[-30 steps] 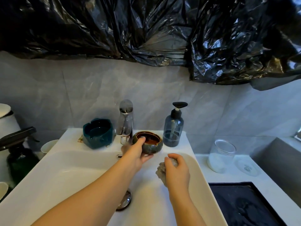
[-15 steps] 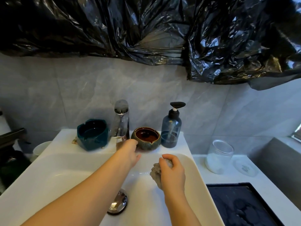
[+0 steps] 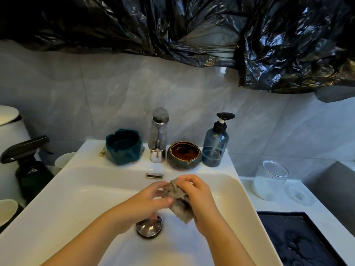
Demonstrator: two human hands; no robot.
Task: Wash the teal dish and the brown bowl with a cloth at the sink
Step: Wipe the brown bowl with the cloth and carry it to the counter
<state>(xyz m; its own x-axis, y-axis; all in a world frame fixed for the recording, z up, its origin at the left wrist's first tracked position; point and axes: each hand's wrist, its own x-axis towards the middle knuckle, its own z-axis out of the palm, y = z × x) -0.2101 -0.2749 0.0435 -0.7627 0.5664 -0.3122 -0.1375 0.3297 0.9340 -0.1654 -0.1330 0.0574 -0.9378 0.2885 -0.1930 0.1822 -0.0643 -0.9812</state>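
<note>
Cloth (image 3: 179, 200): grey, crumpled, held above the sink basin between both hands; taken here as dial centre, 12 o'clock toward the wall. Left hand (image 3: 148, 200): at 9 o'clock of the cloth, thumb and fingers pinching its edge. Right hand (image 3: 199, 198): at 3 o'clock, fingers curled over the top of the cloth, gripping it. Drain plug (image 3: 149, 226): chrome, at 8 o'clock, under the left hand and partly hidden by it. Overflow slot (image 3: 154, 176): chrome, at 10 o'clock on the basin's back wall. Sink (image 3: 76, 198): white, rectangular, flat ledge along the back. Brown bowl (image 3: 184, 155): at 12 o'clock on the ledge, upright, brown glaze inside, dark speckled outside, notched rim; well apart from both hands. Tap (image 3: 158, 135): chrome, upright, at 11 o'clock, between bowl and dish, just beside each. Teal dish (image 3: 124, 147): at 10 o'clock on the ledge, upright, notched rim. Soap bottle (image 3: 216, 146): blue-tinted, black pump, at 1 o'clock, just beside the bowl. Jar (image 3: 269, 181): clear, open, white contents at the bottom, between 2 and 3 o'clock on the counter; lid (image 3: 299, 194), clear, lying just beside it. Tray (image 3: 299, 240): black, at 4 o'clock. Spray bottle (image 3: 28, 166): dark, black trigger, at 9 o'clock beyond the sink's edge. Cup (image 3: 64, 160): white, between spray bottle and sink. Plastic sheet (image 3: 172, 25): black, crinkled, across the wall at 12 o'clock
</note>
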